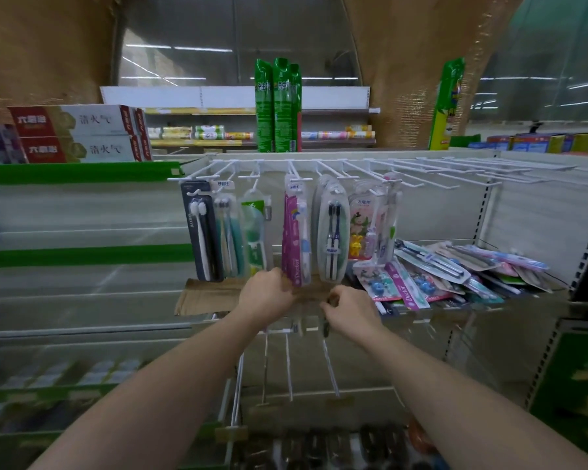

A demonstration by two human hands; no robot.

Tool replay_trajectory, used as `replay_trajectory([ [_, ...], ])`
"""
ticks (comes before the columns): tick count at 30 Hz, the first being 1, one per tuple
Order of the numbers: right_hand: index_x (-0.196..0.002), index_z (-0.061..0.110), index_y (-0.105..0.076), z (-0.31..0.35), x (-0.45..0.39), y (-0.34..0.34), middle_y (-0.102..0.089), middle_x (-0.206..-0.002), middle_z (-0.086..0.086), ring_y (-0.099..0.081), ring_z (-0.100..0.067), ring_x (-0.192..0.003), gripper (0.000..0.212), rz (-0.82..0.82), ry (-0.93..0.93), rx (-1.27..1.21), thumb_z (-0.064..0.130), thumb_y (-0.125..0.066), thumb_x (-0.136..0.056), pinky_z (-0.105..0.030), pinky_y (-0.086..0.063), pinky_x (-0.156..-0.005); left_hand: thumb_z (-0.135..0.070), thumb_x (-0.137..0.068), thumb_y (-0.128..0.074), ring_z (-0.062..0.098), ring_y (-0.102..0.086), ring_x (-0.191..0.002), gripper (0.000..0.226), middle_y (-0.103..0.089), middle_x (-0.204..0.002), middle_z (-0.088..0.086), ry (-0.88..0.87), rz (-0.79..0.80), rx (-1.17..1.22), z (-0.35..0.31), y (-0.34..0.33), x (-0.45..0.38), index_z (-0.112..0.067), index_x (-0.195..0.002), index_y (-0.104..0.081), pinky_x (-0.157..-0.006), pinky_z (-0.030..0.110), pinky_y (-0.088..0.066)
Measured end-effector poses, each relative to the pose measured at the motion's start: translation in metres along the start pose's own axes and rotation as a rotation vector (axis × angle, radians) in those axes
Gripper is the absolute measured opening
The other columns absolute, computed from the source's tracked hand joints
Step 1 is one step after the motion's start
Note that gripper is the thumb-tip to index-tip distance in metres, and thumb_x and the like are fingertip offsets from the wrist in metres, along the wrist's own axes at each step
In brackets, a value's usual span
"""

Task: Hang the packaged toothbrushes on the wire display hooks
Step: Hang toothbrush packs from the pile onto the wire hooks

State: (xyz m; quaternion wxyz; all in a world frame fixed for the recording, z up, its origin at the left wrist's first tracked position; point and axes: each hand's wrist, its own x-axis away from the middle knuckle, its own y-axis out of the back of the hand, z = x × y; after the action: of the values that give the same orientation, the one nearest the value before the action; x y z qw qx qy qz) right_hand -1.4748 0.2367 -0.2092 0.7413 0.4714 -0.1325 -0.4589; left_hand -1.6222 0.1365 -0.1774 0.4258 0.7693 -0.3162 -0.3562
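Observation:
White wire hooks (pixel 319 171) jut from the shelf back. Several toothbrush packs hang on the left ones: a dark pack (pixel 201 232), a teal pack (pixel 230 232), a green pack (pixel 255 232), a pink pack (pixel 297 239), a clear pack (pixel 333 239) and a cartoon pack (pixel 364 228). The hooks to the right are bare. A loose heap of packs (pixel 455 269) lies on the shelf at right. My left hand (pixel 267 295) curls its fingers at the pink pack's lower end. My right hand (pixel 350 312), fingers curled, sits beside it below the clear pack; what it holds is hidden.
A flat cardboard sheet (pixel 204 296) lies on the shelf under the hanging packs. Toothpaste boxes (pixel 78 134) stand top left, green pouches (pixel 279 106) behind the hooks. Lower wire hooks (pixel 289 364) stick out beneath my hands. Bare shelves (pixel 82 232) run to the left.

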Motion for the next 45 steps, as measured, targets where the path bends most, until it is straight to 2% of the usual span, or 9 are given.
replay_trajectory([
  [7, -0.106, 0.02, -0.069, -0.006, 0.03, 0.008, -0.07, -0.108, -0.005, -0.064, -0.027, -0.102, 0.026, -0.017, -0.084, 0.062, 0.041, -0.064, -0.091, -0.036, -0.054, -0.083, -0.027, -0.091, -0.057, 0.03, -0.062, -0.107, 0.033, -0.064, -0.118, 0.011, -0.127, 0.045, -0.09, -0.006, -0.014, 0.012, -0.013, -0.121, -0.06, -0.085, 0.037, -0.054],
  [13, -0.11, 0.024, -0.066, -0.011, 0.055, 0.024, -0.069, -0.109, -0.002, -0.064, -0.025, -0.101, 0.025, -0.066, -0.135, 0.139, 0.04, -0.061, -0.092, -0.035, -0.052, -0.079, -0.024, -0.088, -0.056, 0.034, -0.062, -0.106, 0.02, -0.063, -0.11, 0.013, -0.261, 0.067, -0.089, -0.026, -0.03, 0.019, -0.013, -0.105, -0.058, -0.085, 0.042, -0.055],
  [19, -0.107, 0.023, -0.068, -0.03, 0.073, 0.041, -0.07, -0.106, -0.004, -0.065, -0.027, -0.101, 0.026, -0.088, -0.212, 0.163, 0.041, -0.056, -0.093, -0.039, -0.056, -0.082, -0.03, -0.088, -0.057, 0.032, -0.06, -0.108, 0.023, -0.063, -0.109, 0.012, -0.326, 0.078, -0.032, -0.05, -0.049, 0.024, -0.015, -0.105, -0.06, -0.083, 0.038, -0.049],
  [25, -0.106, 0.025, -0.07, -0.057, 0.074, 0.058, -0.072, -0.105, -0.005, -0.066, -0.027, -0.099, 0.025, -0.092, -0.208, 0.125, 0.04, -0.059, -0.089, -0.04, -0.056, -0.084, -0.03, -0.088, -0.058, 0.032, -0.059, -0.111, 0.018, -0.062, -0.111, 0.013, -0.311, 0.106, -0.001, -0.075, -0.061, 0.021, -0.015, -0.099, -0.058, -0.085, 0.037, -0.046],
  [30, -0.121, 0.023, -0.068, -0.089, 0.064, 0.077, -0.071, -0.119, -0.007, -0.064, -0.029, -0.111, 0.034, -0.106, -0.192, 0.126, 0.038, -0.062, -0.091, -0.035, -0.054, -0.089, -0.025, -0.091, -0.055, 0.032, -0.065, -0.104, 0.026, -0.07, -0.111, 0.013, -0.304, 0.085, 0.033, -0.112, -0.068, 0.016, -0.013, -0.11, -0.066, -0.076, 0.033, -0.047],
  [33, -0.122, 0.026, -0.067, -0.109, 0.057, 0.087, -0.07, -0.119, -0.004, -0.065, -0.026, -0.109, 0.031, -0.098, -0.184, 0.118, 0.037, -0.06, -0.094, -0.035, -0.054, -0.088, -0.03, -0.092, -0.058, 0.031, -0.062, -0.108, 0.03, -0.068, -0.116, 0.013, -0.289, 0.073, 0.023, -0.134, -0.08, 0.011, -0.014, -0.116, -0.066, -0.081, 0.034, -0.048],
  [37, -0.112, 0.025, -0.068, -0.135, 0.042, 0.101, -0.071, -0.111, -0.003, -0.065, -0.026, -0.104, 0.025, -0.074, -0.174, 0.143, 0.04, -0.059, -0.094, -0.035, -0.054, -0.082, -0.036, -0.094, -0.06, 0.029, -0.059, -0.113, 0.036, -0.065, -0.121, 0.012, -0.265, 0.065, 0.001, -0.156, -0.094, 0.004, -0.012, -0.12, -0.064, -0.087, 0.036, -0.049],
  [40, -0.112, 0.025, -0.068, -0.153, 0.03, 0.116, -0.071, -0.108, -0.002, -0.065, -0.024, -0.098, 0.025, -0.063, -0.165, 0.121, 0.037, -0.062, -0.091, -0.032, -0.052, -0.075, -0.036, -0.093, -0.06, 0.029, -0.062, -0.108, 0.03, -0.067, -0.117, 0.011, -0.226, 0.064, -0.024, -0.168, -0.1, -0.005, -0.014, -0.113, -0.065, -0.079, 0.033, -0.046],
  [45, -0.105, 0.025, -0.071, -0.178, 0.004, 0.132, -0.072, -0.102, 0.0, -0.066, -0.021, -0.093, 0.022, -0.059, -0.132, 0.086, 0.037, -0.061, -0.09, -0.039, -0.057, -0.082, -0.03, -0.092, -0.058, 0.03, -0.064, -0.106, 0.022, -0.07, -0.113, 0.012, -0.153, 0.078, -0.005, -0.185, -0.111, -0.021, -0.014, -0.105, -0.067, -0.073, 0.03, -0.044],
])
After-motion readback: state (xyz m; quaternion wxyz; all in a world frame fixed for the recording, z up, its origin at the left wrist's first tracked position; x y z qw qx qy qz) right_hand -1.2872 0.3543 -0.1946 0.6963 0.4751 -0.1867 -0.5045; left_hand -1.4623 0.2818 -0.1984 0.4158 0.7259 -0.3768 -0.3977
